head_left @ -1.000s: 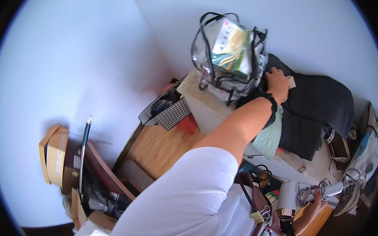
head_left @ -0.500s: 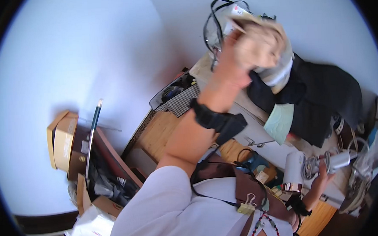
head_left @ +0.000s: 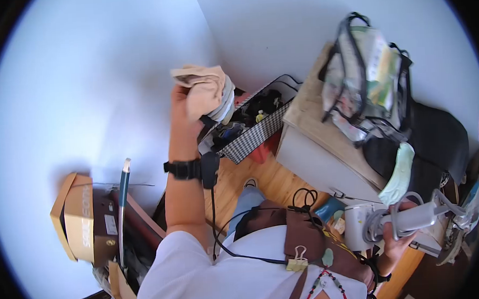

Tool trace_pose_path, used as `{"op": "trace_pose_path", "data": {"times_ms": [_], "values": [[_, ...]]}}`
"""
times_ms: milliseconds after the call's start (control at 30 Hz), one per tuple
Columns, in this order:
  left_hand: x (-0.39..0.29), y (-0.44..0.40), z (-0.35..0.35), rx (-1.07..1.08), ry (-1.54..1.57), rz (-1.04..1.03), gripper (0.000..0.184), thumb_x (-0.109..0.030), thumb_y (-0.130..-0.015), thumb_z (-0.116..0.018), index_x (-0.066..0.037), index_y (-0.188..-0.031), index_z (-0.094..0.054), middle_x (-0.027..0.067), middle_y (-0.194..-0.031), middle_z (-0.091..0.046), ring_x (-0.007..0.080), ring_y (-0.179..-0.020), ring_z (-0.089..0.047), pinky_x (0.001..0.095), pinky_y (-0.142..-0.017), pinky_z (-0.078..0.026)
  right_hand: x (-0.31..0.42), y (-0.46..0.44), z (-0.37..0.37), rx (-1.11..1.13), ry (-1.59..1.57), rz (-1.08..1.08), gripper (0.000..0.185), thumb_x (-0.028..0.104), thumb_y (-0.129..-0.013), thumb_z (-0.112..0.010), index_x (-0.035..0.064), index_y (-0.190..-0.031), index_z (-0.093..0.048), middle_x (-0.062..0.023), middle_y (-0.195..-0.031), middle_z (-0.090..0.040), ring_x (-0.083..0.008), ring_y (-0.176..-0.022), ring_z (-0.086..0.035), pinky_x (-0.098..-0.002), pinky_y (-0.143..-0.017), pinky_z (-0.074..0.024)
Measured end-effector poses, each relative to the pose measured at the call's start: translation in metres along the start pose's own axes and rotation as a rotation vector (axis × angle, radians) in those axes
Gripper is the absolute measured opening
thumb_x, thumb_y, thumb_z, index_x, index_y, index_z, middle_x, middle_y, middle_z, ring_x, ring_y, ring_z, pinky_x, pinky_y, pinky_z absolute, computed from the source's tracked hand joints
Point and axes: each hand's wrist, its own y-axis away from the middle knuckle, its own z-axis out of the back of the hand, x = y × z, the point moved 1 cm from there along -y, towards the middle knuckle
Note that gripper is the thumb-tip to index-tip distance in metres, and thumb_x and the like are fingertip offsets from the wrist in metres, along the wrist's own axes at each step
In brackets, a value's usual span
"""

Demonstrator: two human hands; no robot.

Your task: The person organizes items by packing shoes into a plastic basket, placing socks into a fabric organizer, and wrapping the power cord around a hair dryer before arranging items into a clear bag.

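Observation:
My left hand [head_left: 180,105] is raised at the upper left, closed around a folded bundle of cloth [head_left: 206,90], beige on top with grey-white layers beneath. The bundle is in the air near a houndstooth-patterned storage box [head_left: 252,139], which holds dark items. It hides part of the box's left end. On the right, my right hand [head_left: 394,245] grips the handle of a white hair dryer [head_left: 357,227], with its grey cord wound around the handle. The fingers there are partly covered by the dryer and cord.
A white cabinet [head_left: 310,159] stands at centre right, bearing a clear bag with black straps [head_left: 349,73], dark cloth [head_left: 439,139] and a pale green cloth [head_left: 399,173]. Shoe boxes [head_left: 80,214] and a long pole [head_left: 124,204] are at left.
My left hand has carried the cloth bundle leftward, from in front of the clear bag to near the patterned box. The view has shifted. My right hand still holds the hair dryer.

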Motion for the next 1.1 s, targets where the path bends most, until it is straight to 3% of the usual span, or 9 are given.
{"op": "trace_pose_path", "data": {"times_ms": [67,133,300,500,567,733,767,967,1100], "values": [[0.070,-0.027,0.084,0.037,-0.343,0.110,0.023,-0.006,-0.088,-0.047,-0.001,-0.108,-0.056,0.0111,-0.104,-0.061,0.0189,-0.093,-0.061,0.0323,-0.083,-0.051,0.007,-0.002,-0.041,0.133,0.080,-0.034,0.057,0.014,-0.063,-0.069,0.0011,-0.112,-0.043,-0.0098,-0.098,-0.050,-0.0188,-0.086,-0.054,-0.0341,-0.080,-0.0439],[0.116,-0.036,0.108,-0.111,-0.298,0.300,0.033,0.009,-0.070,-0.060,-0.002,-0.102,-0.060,0.0074,-0.098,-0.063,0.0162,-0.088,-0.061,0.0308,-0.080,-0.049,0.020,-0.009,-0.094,0.182,-0.018,-0.039,0.061,0.012,-0.058,-0.071,0.0011,-0.112,-0.043,-0.0106,-0.098,-0.051,-0.0199,-0.087,-0.055,-0.0343,-0.077,-0.0453],[0.243,-0.064,0.130,0.050,-0.238,0.433,0.018,-0.001,-0.068,-0.069,-0.003,-0.084,-0.061,0.0027,-0.075,-0.061,0.0124,-0.068,-0.055,0.0260,-0.065,-0.045,0.032,-0.027,-0.176,0.330,0.013,-0.136,0.062,0.013,-0.057,-0.074,0.0017,-0.111,-0.046,-0.0107,-0.098,-0.053,-0.0204,-0.088,-0.056,-0.0337,-0.076,-0.0463],[0.359,-0.060,0.161,0.349,-1.268,0.226,0.022,-0.007,-0.070,-0.059,-0.003,-0.091,-0.060,0.0171,-0.097,-0.061,0.0312,-0.091,-0.058,0.0396,-0.074,-0.047,0.025,-0.020,-0.218,0.415,0.015,-0.379,0.056,0.016,-0.058,-0.077,0.0031,-0.106,-0.052,-0.0101,-0.097,-0.057,-0.0204,-0.087,-0.058,-0.0327,-0.077,-0.0471],[0.371,-0.031,0.155,0.419,-1.649,-0.156,0.033,-0.009,-0.077,-0.050,-0.006,-0.109,-0.057,0.0184,-0.120,-0.051,0.0292,-0.105,-0.054,0.0379,-0.081,-0.046,0.015,-0.021,-0.226,0.437,0.001,-0.444,0.054,0.018,-0.058,-0.077,0.0035,-0.104,-0.054,-0.0099,-0.097,-0.058,-0.0203,-0.087,-0.059,-0.0323,-0.077,-0.0474],[0.380,-0.040,0.195,0.711,-1.288,0.437,0.048,-0.007,-0.077,-0.043,-0.009,-0.126,-0.047,0.0183,-0.132,-0.043,0.0289,-0.122,-0.040,0.0385,-0.098,-0.037,0.000,-0.027,-0.254,0.500,-0.071,-0.548,0.049,0.020,-0.059,-0.079,0.0047,-0.100,-0.058,-0.0094,-0.096,-0.061,-0.0202,-0.087,-0.060,-0.0315,-0.077,-0.0481],[0.387,-0.038,0.204,0.712,-1.359,0.179,0.047,-0.007,-0.079,-0.041,-0.007,-0.126,-0.046,0.0182,-0.133,-0.042,0.0303,-0.123,-0.039,0.0374,-0.103,-0.032,-0.001,-0.032,-0.258,0.521,-0.081,-0.548,0.048,0.021,-0.059,-0.080,0.0049,-0.100,-0.059,-0.0093,-0.096,-0.062,-0.0202,-0.087,-0.061,-0.0313,-0.077,-0.0482],[0.373,-0.036,0.207,0.929,-1.434,0.276,0.050,-0.006,-0.085,-0.034,-0.002,-0.134,-0.035,0.0207,-0.139,-0.033,0.0313,-0.131,-0.028,0.0346,-0.111,-0.020,-0.006,-0.034,-0.250,0.482,0.091,-0.269,0.049,0.024,-0.060,-0.080,0.0022,-0.098,-0.059,-0.0152,-0.084,-0.063,-0.0307,-0.073,-0.063,-0.0358,-0.067,-0.0505],[0.345,-0.039,0.169,1.001,-1.544,0.314,0.047,-0.012,-0.081,-0.049,-0.012,-0.128,-0.046,0.0212,-0.138,-0.034,0.0408,-0.118,-0.042,0.0423,-0.099,-0.037,0.016,-0.025,-0.196,0.234,0.325,-0.174,0.045,0.025,-0.059,-0.081,0.0053,-0.093,-0.061,-0.0110,-0.087,-0.063,-0.0271,-0.075,-0.062,-0.0348,-0.069,-0.0499]]}}
